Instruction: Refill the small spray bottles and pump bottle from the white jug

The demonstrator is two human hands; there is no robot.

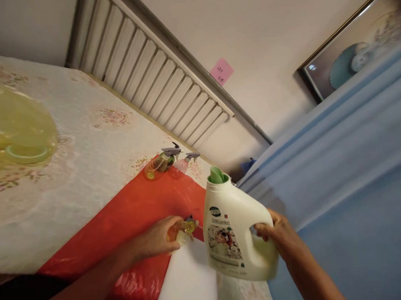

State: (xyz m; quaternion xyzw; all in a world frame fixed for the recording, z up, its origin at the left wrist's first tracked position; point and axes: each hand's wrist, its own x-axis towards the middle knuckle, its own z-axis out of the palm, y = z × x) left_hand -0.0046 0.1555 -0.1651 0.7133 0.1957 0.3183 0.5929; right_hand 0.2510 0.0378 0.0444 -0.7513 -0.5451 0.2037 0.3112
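My right hand (276,231) is closed around the handle of a large cream-coloured detergent jug (226,239). The jug is lifted and upright, its cap off, with a green pouring spout (217,175) showing in the neck. To its left, my left hand (161,236) is closed around a small clear bottle (183,232) with a yellowish tint. The fingers partly hide this bottle, and I cannot make out its top well. Bottle and jug are close together but appear apart. Beyond the hands stand two clear spray bottles with grey trigger heads, one greenish (159,165) and one pinkish (180,167).
A red plastic sheet (123,227) lies over the flowered tablecloth (85,161), beside a white flat-sided object (186,282). At the far left is a translucent yellow-green bag or container (18,120). A radiator (148,67) runs behind the table; a blue curtain (351,168) hangs at right.
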